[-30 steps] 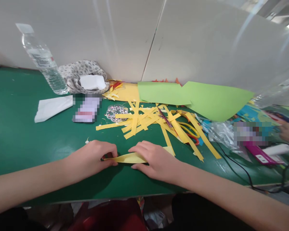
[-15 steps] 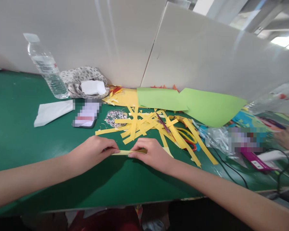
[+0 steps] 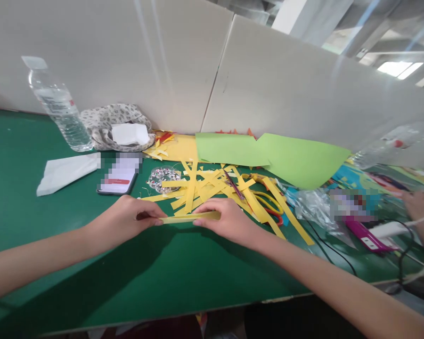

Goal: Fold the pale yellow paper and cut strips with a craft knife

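Observation:
A folded yellow paper strip [image 3: 178, 219] is stretched level between my two hands, above the green table [image 3: 134, 278]. My left hand [image 3: 129, 217] pinches its left end between thumb and fingers. The right part of the strip is in the closed fingers of my right hand [image 3: 224, 219], with a loop showing inside the grip. Just beyond my hands lies a loose pile of yellow strips [image 3: 212, 186]. A round clear case of small beads [image 3: 164, 179] sits at the pile's left side.
Scissors [image 3: 273, 202], green paper [image 3: 300, 157], a plastic bag [image 3: 316, 207] and a magenta tool [image 3: 367, 238] are to the right. Phone [image 3: 118, 176], tissue [image 3: 69, 172], bottle [image 3: 60, 108] and patterned pouch [image 3: 116, 125] are left. Another person's hand [image 3: 422, 212] is at the right edge.
The view has shifted slightly, so the table items appear further left and lower. More of the folded strip shows at my right hand's grip. Both hands still hold it.

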Tool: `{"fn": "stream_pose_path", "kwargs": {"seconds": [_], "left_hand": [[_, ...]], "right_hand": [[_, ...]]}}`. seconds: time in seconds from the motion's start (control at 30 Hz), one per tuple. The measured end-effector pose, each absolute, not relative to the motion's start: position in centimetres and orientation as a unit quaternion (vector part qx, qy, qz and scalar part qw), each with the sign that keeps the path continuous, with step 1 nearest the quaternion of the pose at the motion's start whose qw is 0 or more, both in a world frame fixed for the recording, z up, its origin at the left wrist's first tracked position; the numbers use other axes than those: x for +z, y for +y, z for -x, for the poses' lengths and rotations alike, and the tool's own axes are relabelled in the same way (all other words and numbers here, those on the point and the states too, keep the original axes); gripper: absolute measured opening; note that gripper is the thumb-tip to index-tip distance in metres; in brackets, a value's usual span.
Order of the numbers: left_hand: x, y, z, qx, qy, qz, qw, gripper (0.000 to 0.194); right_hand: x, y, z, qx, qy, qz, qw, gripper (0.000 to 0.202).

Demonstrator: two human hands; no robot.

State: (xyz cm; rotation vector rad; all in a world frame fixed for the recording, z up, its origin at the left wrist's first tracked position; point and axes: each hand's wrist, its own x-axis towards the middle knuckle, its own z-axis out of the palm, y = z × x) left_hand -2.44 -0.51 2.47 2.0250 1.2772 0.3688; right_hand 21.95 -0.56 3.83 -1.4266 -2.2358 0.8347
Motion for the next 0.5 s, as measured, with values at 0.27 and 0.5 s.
{"fn": "stream_pose_path", "kwargs": {"seconds": [0.27, 0.5], "left_hand": [[2.7, -0.3, 2.0, 0.127, 0.483, -0.788, 0.36, 0.022], [2.3, -0.2, 1.5, 0.08, 0.447, -0.841, 0.295, 0.025]], "right_hand": [[4.2, -1.2, -21.9, 0.341, -0.753, 0.532, 0.182, 0.004], [3.7, -1.7, -21.0, 0.297, -0.791, 0.49, 0.213, 0.004]]}}
